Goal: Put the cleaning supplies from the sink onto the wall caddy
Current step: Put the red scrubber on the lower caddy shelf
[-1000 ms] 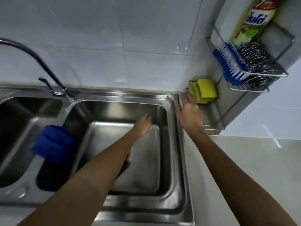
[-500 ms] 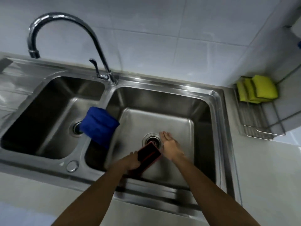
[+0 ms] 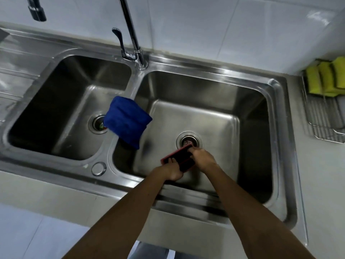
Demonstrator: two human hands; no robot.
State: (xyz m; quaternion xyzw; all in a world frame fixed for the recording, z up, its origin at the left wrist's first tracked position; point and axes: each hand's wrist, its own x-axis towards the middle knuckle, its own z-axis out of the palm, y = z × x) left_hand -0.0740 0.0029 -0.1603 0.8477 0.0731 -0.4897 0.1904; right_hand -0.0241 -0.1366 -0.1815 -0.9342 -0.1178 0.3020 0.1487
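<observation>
A flat red-and-black scrub pad (image 3: 182, 157) is held low in the right basin of the steel sink (image 3: 276, 101), just in front of the drain (image 3: 189, 141). My left hand (image 3: 172, 170) grips its near left end and my right hand (image 3: 202, 159) grips its right side. A folded blue cloth (image 3: 127, 121) hangs over the divider between the two basins. Only the lowest wire shelf of the wall caddy (image 3: 321, 126) shows at the right edge, with yellow sponges (image 3: 324, 77) standing at its back.
The tall faucet (image 3: 130, 32) and its lever rise behind the divider. The left basin (image 3: 61, 101) has its own drain. A white counter runs right of the sink, and white tiles cover the wall behind.
The view has dropped from the caddy down to the sink. My left hand picked the red-and-black pad up from the basin floor, and my right hand has come down and closed on it too.
</observation>
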